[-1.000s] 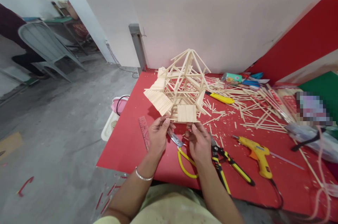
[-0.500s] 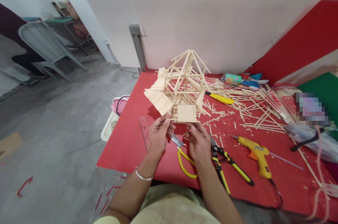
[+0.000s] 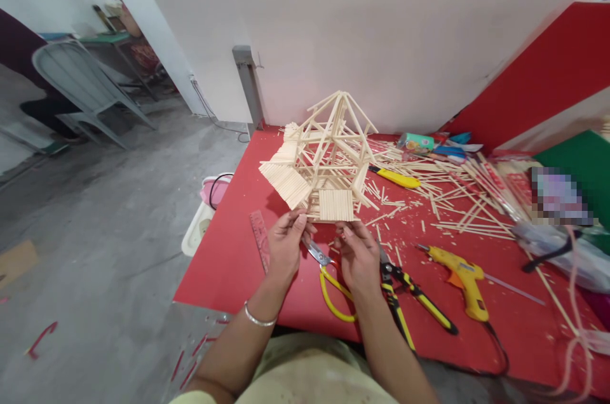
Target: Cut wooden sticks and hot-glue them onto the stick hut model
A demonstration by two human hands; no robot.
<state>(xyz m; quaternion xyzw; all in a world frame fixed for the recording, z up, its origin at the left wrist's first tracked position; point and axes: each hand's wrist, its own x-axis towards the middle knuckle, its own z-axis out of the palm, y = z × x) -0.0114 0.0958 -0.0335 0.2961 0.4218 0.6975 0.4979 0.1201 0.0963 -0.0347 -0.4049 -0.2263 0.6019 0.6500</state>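
A model house frame (image 3: 337, 137) made of thin wooden sticks rises above the red tabletop, with a peaked open roof. Panels of sticks laid side by side stick out at its left and front; the front one is a small stick panel (image 3: 336, 205). My left hand (image 3: 286, 239) pinches the near edge of the model left of that panel. On the right, my right hand (image 3: 358, 250) grips the same edge near the panel's lower right corner. Between the hands lie yellow-handled scissors (image 3: 328, 274), partly hidden by my right hand.
Right of my hands lie pliers with black-yellow handles (image 3: 419, 302) and a yellow glue gun (image 3: 460, 274) with its cord. Behind are a yellow utility knife (image 3: 398, 177) and many loose sticks (image 3: 476, 201). A clear ruler (image 3: 260, 239) lies left; a white board (image 3: 372, 54) stands behind the table.
Almost nothing differs. Both hands keep their hold on the model, and the view has shifted very slightly.
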